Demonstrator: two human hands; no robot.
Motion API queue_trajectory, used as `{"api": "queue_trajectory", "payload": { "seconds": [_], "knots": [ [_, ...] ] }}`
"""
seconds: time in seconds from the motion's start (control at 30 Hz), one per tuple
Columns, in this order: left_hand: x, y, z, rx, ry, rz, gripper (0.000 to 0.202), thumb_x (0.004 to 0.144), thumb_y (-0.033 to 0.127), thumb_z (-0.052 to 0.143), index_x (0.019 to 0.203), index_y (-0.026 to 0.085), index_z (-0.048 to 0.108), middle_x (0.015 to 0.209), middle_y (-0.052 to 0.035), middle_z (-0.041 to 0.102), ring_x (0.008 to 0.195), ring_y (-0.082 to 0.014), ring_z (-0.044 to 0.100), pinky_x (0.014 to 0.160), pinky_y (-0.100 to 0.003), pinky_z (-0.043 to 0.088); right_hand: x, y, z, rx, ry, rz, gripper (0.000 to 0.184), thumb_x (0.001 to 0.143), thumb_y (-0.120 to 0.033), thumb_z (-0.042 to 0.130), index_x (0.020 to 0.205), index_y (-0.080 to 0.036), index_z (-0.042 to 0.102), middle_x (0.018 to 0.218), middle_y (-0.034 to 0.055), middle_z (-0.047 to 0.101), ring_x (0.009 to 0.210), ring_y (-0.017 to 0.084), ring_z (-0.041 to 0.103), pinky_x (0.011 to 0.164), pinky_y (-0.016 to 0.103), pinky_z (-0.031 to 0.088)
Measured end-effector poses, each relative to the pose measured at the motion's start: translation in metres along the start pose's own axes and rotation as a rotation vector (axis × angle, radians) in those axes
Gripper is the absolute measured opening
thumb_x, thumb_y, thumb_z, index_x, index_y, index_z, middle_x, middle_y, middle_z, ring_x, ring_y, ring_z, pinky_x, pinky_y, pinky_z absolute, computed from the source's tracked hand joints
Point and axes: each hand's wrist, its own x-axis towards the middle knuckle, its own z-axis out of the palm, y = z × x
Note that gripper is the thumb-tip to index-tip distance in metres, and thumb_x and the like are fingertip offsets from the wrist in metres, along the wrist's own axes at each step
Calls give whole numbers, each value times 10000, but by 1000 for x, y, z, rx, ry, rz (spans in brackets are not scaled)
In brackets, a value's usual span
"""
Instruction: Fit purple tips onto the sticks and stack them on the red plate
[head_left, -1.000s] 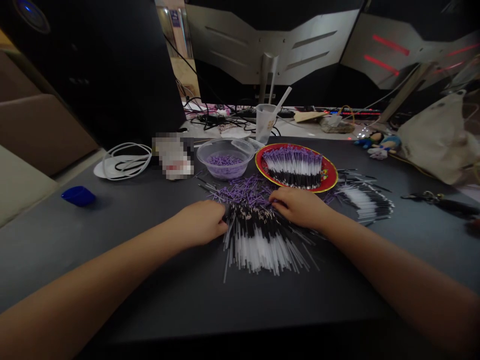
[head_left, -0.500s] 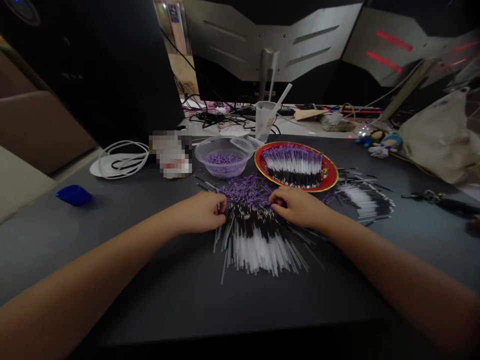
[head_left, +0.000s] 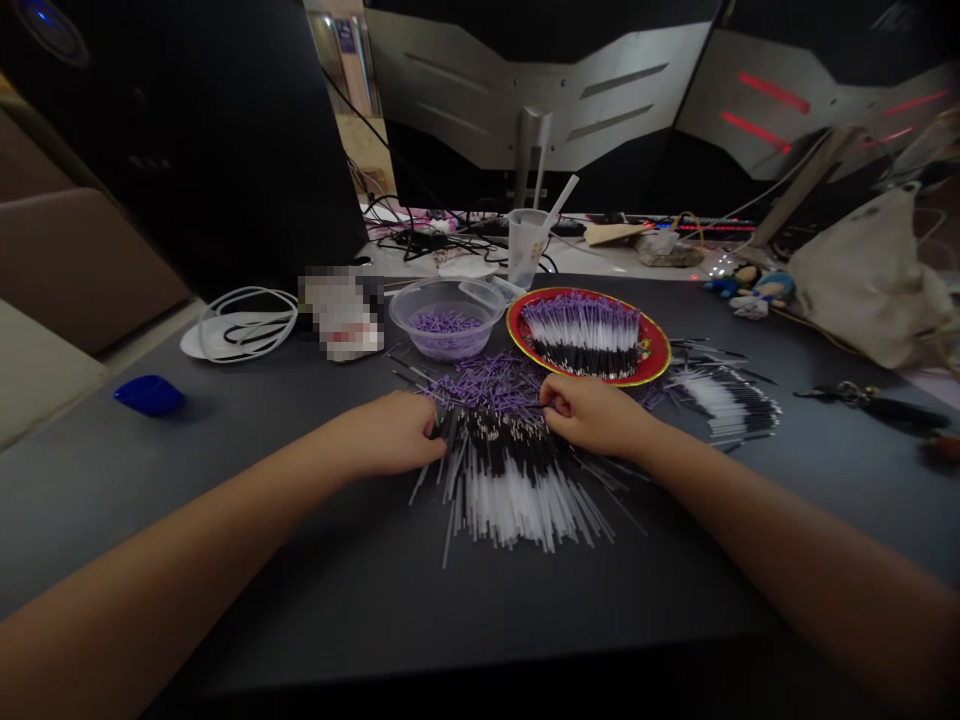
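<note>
A fanned pile of thin sticks [head_left: 510,490], black at the far end and clear white at the near end, lies on the dark table between my hands. My left hand [head_left: 394,432] is closed at the pile's left edge; whatever its fingers hold is hidden. At the pile's upper right, my right hand [head_left: 592,412] is pinched shut, and a thin dark stick pokes out leftward from its fingertips. Small purple pieces [head_left: 491,380] are strewn just beyond the pile. More of them fill the bottom of a clear plastic bowl [head_left: 405,312].
A red plate [head_left: 654,368] bears rows of purple-topped sticks. To its right lies another group of sticks [head_left: 720,402]. A clear cup with a straw [head_left: 523,250] stands behind. A blue object [head_left: 150,394], a white cable [head_left: 281,330] and keys [head_left: 847,394] lie around.
My left hand has shifted slightly left and down, its fingers curling more closed. A dark stick now shows at my right fingertips; that hand has barely moved. The view has shifted slightly.
</note>
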Motion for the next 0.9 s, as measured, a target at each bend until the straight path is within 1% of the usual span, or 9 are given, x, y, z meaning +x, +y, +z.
{"api": "queue_trajectory", "payload": {
  "seconds": [0.07,0.13,0.23,0.33,0.47,0.53,0.63,0.9],
  "knots": [
    [-1,1,-2,6,-30,10,129,687,287,529,601,198,565,576,-37,608,525,-177,540,473,-264,317,0,1,0,0,8,-4,119,806,-211,497,875,-205,594,700,11,629,590,138,524,544,244,322],
    [-2,3,-4,25,-31,28,116,679,255,519,597,194,576,582,-40,615,533,-177,544,477,-263,321,0,2,1,1,24,-4,154,838,-238,482,900,-210,620,710,18,640,601,143,539,558,249,332],
    [-3,7,-6,71,-46,11,148,695,272,508,623,184,602,599,-51,624,530,-175,544,469,-260,320,1,4,2,2,54,30,179,858,-273,477,915,-213,635,687,14,637,596,146,545,555,253,329],
    [-4,9,-7,118,-69,-20,189,715,305,494,683,178,630,654,-61,644,543,-175,552,461,-256,321,2,3,2,0,72,55,156,846,-276,498,919,-214,621,651,-1,613,577,141,532,538,252,309],
    [-4,7,-4,176,-54,-13,207,720,310,483,735,175,639,718,-74,652,575,-180,563,466,-255,323,2,1,1,10,0,-29,113,835,-257,516,881,-215,611,654,-7,597,577,130,516,541,249,304],
    [-4,5,-2,186,-44,-5,209,723,314,483,747,176,638,722,-74,649,590,-185,566,474,-258,327,1,1,1,17,-35,-42,118,835,-253,518,892,-214,613,674,-1,602,583,129,515,545,250,307],
    [-3,3,-1,192,-41,7,197,726,308,482,742,179,629,735,-75,648,606,-193,569,490,-266,340,1,1,2,21,-43,-26,131,837,-252,519,924,-211,608,694,7,609,587,130,513,547,252,307],
    [-4,4,1,211,-9,13,156,728,295,492,739,186,602,748,-78,638,641,-210,576,490,-269,322,3,6,5,102,-101,40,71,840,-238,512,847,-198,571,660,2,604,582,129,517,525,248,300]
  ]
}}
